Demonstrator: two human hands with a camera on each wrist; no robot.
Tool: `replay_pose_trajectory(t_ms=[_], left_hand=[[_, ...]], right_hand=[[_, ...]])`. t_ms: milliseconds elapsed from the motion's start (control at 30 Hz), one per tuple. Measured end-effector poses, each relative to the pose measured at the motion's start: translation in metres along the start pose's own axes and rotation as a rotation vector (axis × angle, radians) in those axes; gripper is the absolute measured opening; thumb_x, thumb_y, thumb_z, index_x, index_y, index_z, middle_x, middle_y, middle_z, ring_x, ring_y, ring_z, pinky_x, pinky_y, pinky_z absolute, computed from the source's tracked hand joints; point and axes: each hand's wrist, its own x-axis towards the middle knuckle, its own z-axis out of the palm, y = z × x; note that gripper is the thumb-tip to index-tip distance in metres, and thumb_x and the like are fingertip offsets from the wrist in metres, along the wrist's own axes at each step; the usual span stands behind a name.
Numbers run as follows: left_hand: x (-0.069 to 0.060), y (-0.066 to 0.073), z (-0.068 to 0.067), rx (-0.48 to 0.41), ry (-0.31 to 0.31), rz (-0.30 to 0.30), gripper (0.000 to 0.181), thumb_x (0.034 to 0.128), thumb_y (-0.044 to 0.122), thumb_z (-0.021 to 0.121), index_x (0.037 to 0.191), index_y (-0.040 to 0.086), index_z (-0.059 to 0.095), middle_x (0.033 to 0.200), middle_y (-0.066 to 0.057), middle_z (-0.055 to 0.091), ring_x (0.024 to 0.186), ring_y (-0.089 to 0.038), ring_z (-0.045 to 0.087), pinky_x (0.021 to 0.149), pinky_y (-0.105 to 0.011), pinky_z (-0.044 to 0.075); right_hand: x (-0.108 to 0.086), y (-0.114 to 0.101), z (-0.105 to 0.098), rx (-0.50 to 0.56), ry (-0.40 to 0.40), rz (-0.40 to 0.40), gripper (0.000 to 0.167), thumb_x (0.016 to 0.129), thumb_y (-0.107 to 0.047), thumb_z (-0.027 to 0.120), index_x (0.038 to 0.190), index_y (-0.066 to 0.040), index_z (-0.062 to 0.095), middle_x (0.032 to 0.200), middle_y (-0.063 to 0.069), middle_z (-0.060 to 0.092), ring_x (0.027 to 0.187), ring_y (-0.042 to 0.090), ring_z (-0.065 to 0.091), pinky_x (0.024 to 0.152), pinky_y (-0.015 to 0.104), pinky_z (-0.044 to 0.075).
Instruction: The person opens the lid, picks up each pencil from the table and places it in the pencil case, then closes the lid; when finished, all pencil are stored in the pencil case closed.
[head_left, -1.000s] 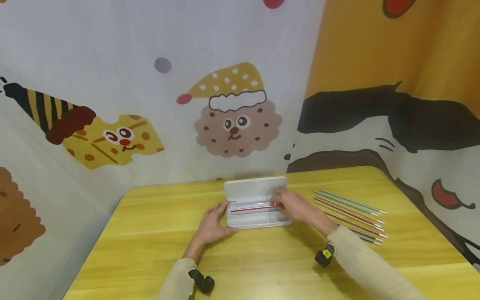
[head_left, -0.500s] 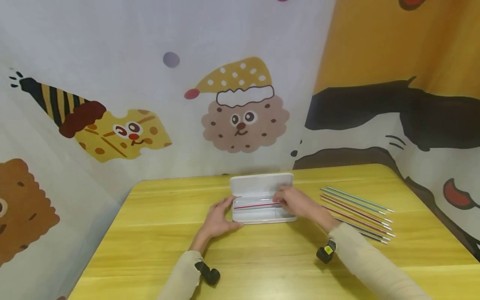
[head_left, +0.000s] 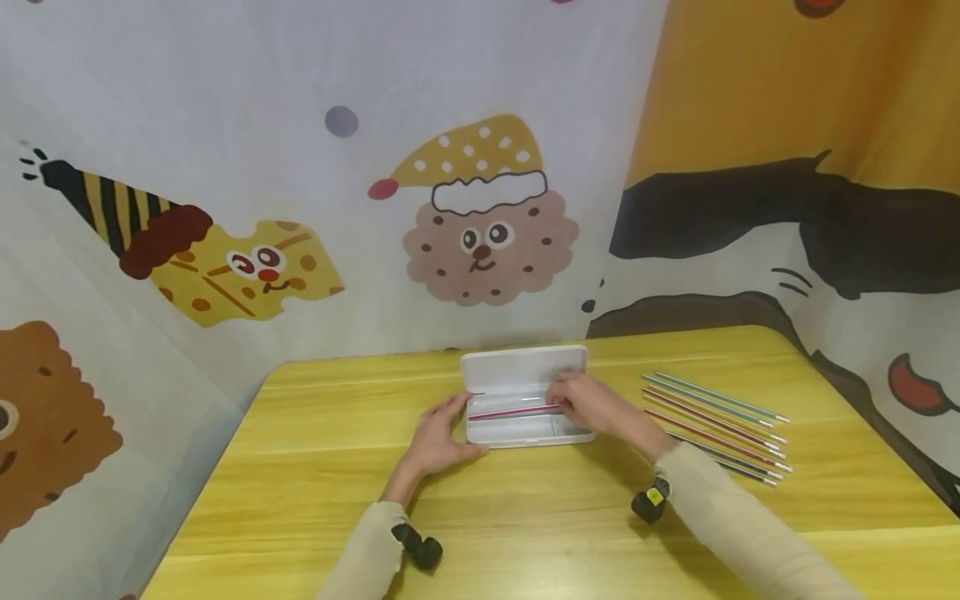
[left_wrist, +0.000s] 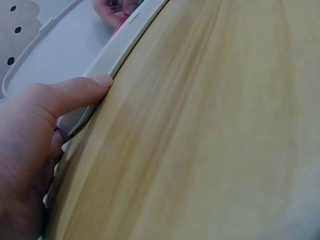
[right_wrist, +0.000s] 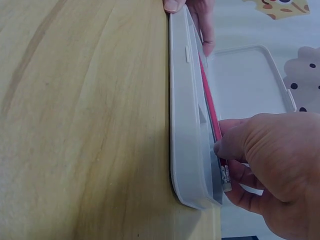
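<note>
A white pencil case (head_left: 529,443) lies with its lid (head_left: 517,371) raised at the middle of the table's far half. Its left end is in the grip of my left hand (head_left: 435,442), the thumb (left_wrist: 95,86) against the front wall. My right hand (head_left: 596,406) reaches into the right part of the case. Between thumb and fingers it pinches a red pencil (right_wrist: 212,111) near the eraser end. Lengthwise along the tray runs this pencil, its eraser tip (right_wrist: 227,186) showing below the thumb in the right wrist view.
Several pencils lie side by side right of the case: blue-green ones (head_left: 720,397) farthest back, red and orange-brown ones (head_left: 716,417) in the middle, dark ones (head_left: 738,467) nearest, partly behind the right forearm. A cartoon-printed curtain (head_left: 300,67) hangs behind the yellow wood-grain table (head_left: 517,533).
The head view has shifted slightly, so the case and hands appear a little farther right. Both hands keep their places on the case and pencil, with hardly any visible motion.
</note>
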Motion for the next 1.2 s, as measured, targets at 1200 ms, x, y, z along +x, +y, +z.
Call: replay_pose_trajectory(t_ms=[1200], left_hand=[[0.001,-0.001,0.0,-0.007,0.002,0.003,0.091,0.0693,0.037,0.089,0.148,0.019,0.048,0.15,-0.012,0.047,0.135,-0.045,0.039,0.111,-0.064,0.025]], right_hand=[[-0.083,0.009,-0.049,0.037,0.255,0.126,0.025,0.079,0.015,0.07,0.096,-0.004,0.072,0.084,-0.001,0.063,0.074,0.01,0.057,0.059,0.029,0.052]])
